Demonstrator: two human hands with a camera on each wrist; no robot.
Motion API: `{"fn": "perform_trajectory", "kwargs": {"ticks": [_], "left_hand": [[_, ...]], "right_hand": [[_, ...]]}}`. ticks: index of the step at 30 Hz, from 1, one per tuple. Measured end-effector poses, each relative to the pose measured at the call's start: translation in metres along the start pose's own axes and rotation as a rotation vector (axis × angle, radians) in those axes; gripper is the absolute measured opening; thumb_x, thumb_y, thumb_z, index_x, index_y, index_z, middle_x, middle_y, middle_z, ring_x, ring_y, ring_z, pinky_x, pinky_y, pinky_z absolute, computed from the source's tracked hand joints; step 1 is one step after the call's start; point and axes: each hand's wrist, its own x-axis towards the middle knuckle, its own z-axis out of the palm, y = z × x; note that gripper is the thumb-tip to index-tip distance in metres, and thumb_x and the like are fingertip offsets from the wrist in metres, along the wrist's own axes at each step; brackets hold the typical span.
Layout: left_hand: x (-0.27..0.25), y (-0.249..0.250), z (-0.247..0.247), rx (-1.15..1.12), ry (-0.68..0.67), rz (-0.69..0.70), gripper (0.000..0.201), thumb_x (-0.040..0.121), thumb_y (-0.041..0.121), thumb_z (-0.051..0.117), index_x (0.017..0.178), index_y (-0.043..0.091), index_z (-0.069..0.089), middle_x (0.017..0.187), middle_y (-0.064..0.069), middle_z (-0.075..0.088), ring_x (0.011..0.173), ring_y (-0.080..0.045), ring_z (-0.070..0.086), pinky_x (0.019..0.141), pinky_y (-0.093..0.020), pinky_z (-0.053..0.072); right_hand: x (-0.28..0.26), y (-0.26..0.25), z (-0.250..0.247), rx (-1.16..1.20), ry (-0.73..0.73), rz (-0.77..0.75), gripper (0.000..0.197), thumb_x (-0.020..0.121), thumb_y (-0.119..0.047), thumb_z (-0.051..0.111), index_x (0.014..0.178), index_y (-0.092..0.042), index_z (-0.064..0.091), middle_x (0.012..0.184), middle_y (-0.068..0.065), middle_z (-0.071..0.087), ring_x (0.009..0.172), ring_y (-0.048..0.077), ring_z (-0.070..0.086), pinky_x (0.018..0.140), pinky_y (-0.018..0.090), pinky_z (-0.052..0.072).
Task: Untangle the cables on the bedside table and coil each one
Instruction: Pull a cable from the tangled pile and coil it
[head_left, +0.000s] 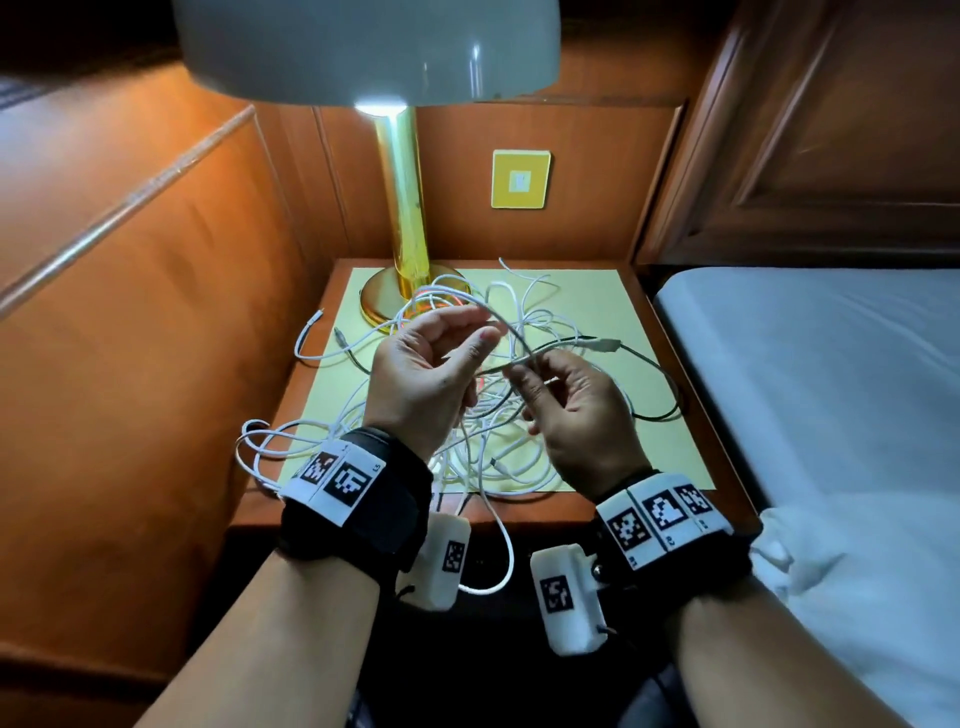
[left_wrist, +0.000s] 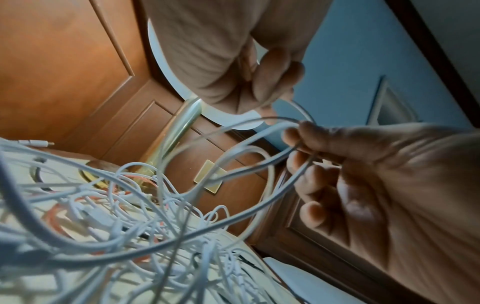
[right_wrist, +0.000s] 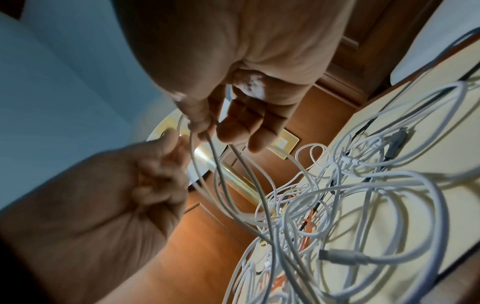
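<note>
Over the bedside table, untangling had barely begun.
Both hands, left hand and right hand, pinched one white cable; the tangle lay uncoiled.

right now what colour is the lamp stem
Shiny gold, matching its round base; the lamp stem shows best in the head view.

Both the right hand and left hand pinch white cable strands; tangled cables cover the tabletop.
</note>
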Motion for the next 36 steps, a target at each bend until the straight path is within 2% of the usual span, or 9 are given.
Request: {"fn": "perform_trajectory", "kwargs": {"ticks": [3, 6, 10, 17, 22, 25, 29, 33, 36], "left_hand": [[0.006, -0.007, -0.015, 0.162, 0.101, 0.068, 0.008, 0.091, 0.01, 0.07, 0.1, 0.01, 0.072, 0.089, -0.01, 0.074, 0.043, -0.011, 0.051, 0.04, -0.019, 0.041], [0.011, -0.013, -0.027, 0.305, 0.143, 0.083, 0.007, 0.09, 0.016, 0.073, 0.094, 0.021, 0.07, 0.087, 0.001, 0.071, 0.066, -0.015, 0.065, 0.054, -0.025, 0.051], [0.008, -0.02, -0.032, 0.669, -0.09, -0.027, 0.022, 0.085, 0.029, 0.078, 0.101, 0.021, 0.064, 0.094, 0.006, 0.068, 0.082, -0.013, 0.066, 0.071, -0.03, 0.055], [-0.001, -0.031, -0.03, 0.914, -0.304, -0.064, 0.039, 0.083, 0.04, 0.078, 0.114, 0.022, 0.064, 0.104, 0.007, 0.065, 0.081, -0.004, 0.059, 0.065, -0.011, 0.042], [-0.004, -0.034, -0.02, 0.837, -0.317, -0.059, 0.032, 0.089, 0.028, 0.074, 0.12, 0.023, 0.067, 0.108, 0.01, 0.07, 0.085, -0.012, 0.062, 0.082, -0.029, 0.051], [-0.001, -0.038, -0.018, 0.781, -0.225, -0.003, 0.011, 0.091, 0.018, 0.071, 0.1, 0.02, 0.076, 0.092, 0.004, 0.075, 0.082, -0.014, 0.068, 0.083, -0.036, 0.057], [0.009, -0.03, -0.028, 0.803, 0.002, 0.136, 0.012, 0.093, 0.024, 0.07, 0.095, 0.015, 0.077, 0.085, 0.001, 0.072, 0.07, -0.007, 0.061, 0.066, -0.015, 0.05], [0.016, -0.027, -0.042, 0.788, 0.13, 0.295, 0.01, 0.092, 0.023, 0.069, 0.096, 0.015, 0.075, 0.086, -0.002, 0.072, 0.078, -0.021, 0.067, 0.072, -0.033, 0.057], [0.016, -0.024, -0.045, 0.781, 0.218, 0.42, 0.009, 0.091, 0.017, 0.069, 0.097, 0.013, 0.075, 0.09, -0.004, 0.072, 0.078, -0.022, 0.066, 0.073, -0.034, 0.056]], "right_hand": [[0.006, 0.003, -0.009, 0.082, 0.063, 0.088, 0.017, 0.1, -0.028, 0.058, 0.093, -0.015, 0.066, 0.081, 0.013, 0.066, 0.062, 0.016, 0.058, 0.06, 0.036, 0.056], [0.011, 0.006, -0.02, 0.164, 0.138, 0.126, 0.018, 0.103, -0.023, 0.052, 0.09, -0.016, 0.062, 0.08, 0.0, 0.065, 0.066, 0.013, 0.058, 0.062, 0.036, 0.056], [0.018, 0.012, -0.03, 0.327, 0.24, 0.181, 0.024, 0.106, -0.021, 0.046, 0.085, -0.018, 0.06, 0.08, 0.002, 0.067, 0.066, 0.017, 0.062, 0.067, 0.034, 0.056], [0.02, 0.01, -0.038, 0.566, 0.323, 0.222, 0.029, 0.105, -0.017, 0.046, 0.082, -0.017, 0.063, 0.08, 0.006, 0.071, 0.07, 0.017, 0.068, 0.075, 0.034, 0.055], [0.017, -0.006, -0.033, 0.765, 0.245, 0.252, 0.026, 0.107, -0.014, 0.04, 0.087, -0.012, 0.057, 0.082, 0.007, 0.074, 0.073, 0.02, 0.071, 0.073, 0.027, 0.058], [0.017, -0.009, -0.03, 0.843, 0.225, 0.275, 0.024, 0.107, -0.014, 0.039, 0.089, -0.01, 0.055, 0.084, 0.011, 0.074, 0.075, 0.023, 0.073, 0.075, 0.029, 0.059], [0.017, -0.007, -0.035, 0.855, 0.264, 0.291, 0.023, 0.107, -0.015, 0.039, 0.091, -0.011, 0.054, 0.085, 0.011, 0.074, 0.077, 0.023, 0.074, 0.079, 0.032, 0.06], [0.016, -0.007, -0.036, 0.848, 0.273, 0.3, 0.023, 0.108, -0.017, 0.038, 0.09, -0.012, 0.053, 0.086, 0.011, 0.074, 0.078, 0.023, 0.074, 0.082, 0.034, 0.059], [0.016, -0.008, -0.036, 0.843, 0.278, 0.303, 0.022, 0.108, -0.017, 0.038, 0.091, -0.012, 0.052, 0.086, 0.011, 0.073, 0.078, 0.023, 0.074, 0.081, 0.033, 0.059]]}}
